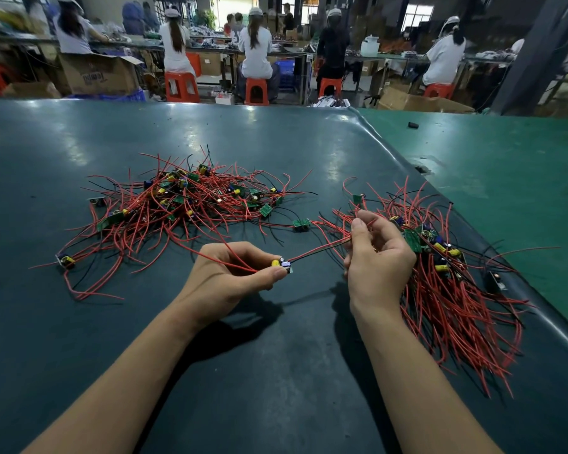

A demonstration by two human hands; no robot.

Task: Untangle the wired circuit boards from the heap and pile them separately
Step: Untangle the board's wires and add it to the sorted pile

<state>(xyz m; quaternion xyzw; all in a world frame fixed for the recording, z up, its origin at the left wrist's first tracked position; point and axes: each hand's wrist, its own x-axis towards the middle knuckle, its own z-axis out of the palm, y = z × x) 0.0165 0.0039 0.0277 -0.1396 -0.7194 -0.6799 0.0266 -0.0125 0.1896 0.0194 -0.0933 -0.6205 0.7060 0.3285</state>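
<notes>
the left hand (230, 273) pinches one small circuit board (284, 265) between thumb and fingers, while the right hand (377, 253) curls round its wires (318, 250), held taut between them, probably to draw the leads straight and free. the tangled heap (177, 204) lies beyond the left hand on the dark table mat (276, 371). the combed, sorted pile (446, 283) lies just beside the right hand, likely for a short drop.

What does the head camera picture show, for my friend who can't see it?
A person's left hand pinches a small circuit board while the right hand holds its wires. On the dark table, a tangled heap lies left and a sorted pile right.
</notes>
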